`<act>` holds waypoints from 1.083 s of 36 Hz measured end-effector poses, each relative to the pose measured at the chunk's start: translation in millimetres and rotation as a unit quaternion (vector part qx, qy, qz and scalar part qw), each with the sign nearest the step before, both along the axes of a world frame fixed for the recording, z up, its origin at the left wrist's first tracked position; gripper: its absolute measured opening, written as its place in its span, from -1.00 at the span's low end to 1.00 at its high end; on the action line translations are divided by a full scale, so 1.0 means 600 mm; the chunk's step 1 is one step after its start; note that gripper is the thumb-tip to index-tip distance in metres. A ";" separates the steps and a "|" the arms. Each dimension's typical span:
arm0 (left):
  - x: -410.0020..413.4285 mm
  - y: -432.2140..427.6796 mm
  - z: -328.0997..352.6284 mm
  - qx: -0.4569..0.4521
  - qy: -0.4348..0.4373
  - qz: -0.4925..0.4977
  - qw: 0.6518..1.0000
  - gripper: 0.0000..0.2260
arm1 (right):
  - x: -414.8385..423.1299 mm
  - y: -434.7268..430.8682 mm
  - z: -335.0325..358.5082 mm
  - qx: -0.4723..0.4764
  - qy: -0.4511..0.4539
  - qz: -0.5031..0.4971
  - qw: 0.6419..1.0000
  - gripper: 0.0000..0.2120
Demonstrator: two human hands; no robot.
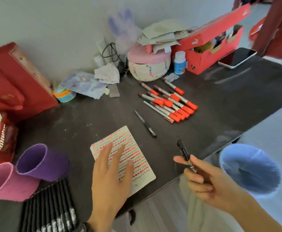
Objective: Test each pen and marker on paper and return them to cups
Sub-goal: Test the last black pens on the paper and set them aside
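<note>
My left hand (111, 171) lies flat with spread fingers on a white paper (142, 166) full of red marks, near the dark table's front edge. My right hand (208, 180) pinches a black pen (184, 153) just right of the paper, its far end pointing away from me. Another black pen (145, 123) lies loose on the table beyond the paper. Several red-capped markers (169, 102) lie in a pile further back. A blue cup (249, 168) stands at the right, a purple cup (40, 162) and a pink cup (6, 183) at the left.
A row of black pens (53, 208) lies at the front left. A woven basket (147, 66), a red shoebox (208, 47), a phone (237, 57), a small bottle (179, 62) and crumpled papers crowd the back. A red box (11, 81) sits at the left.
</note>
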State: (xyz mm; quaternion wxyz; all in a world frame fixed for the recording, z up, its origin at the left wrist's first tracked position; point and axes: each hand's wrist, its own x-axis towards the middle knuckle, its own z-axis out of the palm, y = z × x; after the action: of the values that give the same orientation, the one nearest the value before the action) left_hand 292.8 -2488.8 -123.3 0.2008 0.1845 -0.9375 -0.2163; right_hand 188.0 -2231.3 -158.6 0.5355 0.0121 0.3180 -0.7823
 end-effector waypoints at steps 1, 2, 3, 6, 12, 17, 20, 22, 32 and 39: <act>-0.016 0.013 0.006 -0.014 0.003 -0.027 1.000 -0.53 | 0.003 0.020 -0.010 0.000 -0.017 0.003 1.000 -0.30; -0.032 0.028 0.012 -0.026 0.000 -0.055 0.998 -0.52 | 0.005 0.041 -0.021 -0.008 -0.036 0.006 0.999 -0.32; -0.049 0.045 0.016 -0.037 -0.011 -0.087 0.995 -0.52 | 0.006 0.063 -0.034 -0.021 -0.056 0.005 0.998 -0.35; -0.099 0.095 0.021 -0.075 -0.044 -0.198 0.976 -0.54 | 0.007 0.131 -0.084 -0.046 -0.065 -0.043 0.996 -0.43; -0.189 0.199 0.001 -0.120 -0.098 -0.366 0.917 -0.52 | 0.013 0.252 -0.213 0.003 -0.095 -0.205 0.974 -0.59; -0.248 0.246 -0.027 -0.151 -0.120 -0.421 0.886 -0.48 | 0.021 0.280 -0.321 0.184 -0.221 -0.336 0.897 -0.76; -0.260 0.258 -0.042 -0.130 -0.122 -0.406 0.897 -0.44 | 0.024 0.279 -0.377 0.327 -0.248 -0.329 0.851 -0.85; -0.259 0.258 -0.050 -0.121 -0.114 -0.391 0.905 -0.44 | 0.020 0.275 -0.404 0.394 -0.252 -0.302 0.831 -0.88; -0.259 0.259 -0.044 -0.083 -0.118 -0.371 0.917 -0.47 | -0.097 0.231 -0.448 0.483 -0.204 -0.259 0.811 -0.79; -0.261 0.263 -0.045 -0.077 -0.099 -0.365 0.923 -0.47 | -0.183 0.254 -0.463 0.539 -0.198 -0.285 0.767 -0.78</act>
State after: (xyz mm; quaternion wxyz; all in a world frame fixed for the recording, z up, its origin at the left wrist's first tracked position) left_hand 136.1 -2330.9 -150.5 0.0274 -0.1658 -0.9688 -0.1822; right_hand 78.5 -2078.8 -436.3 0.2441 0.5433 0.5564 -0.5794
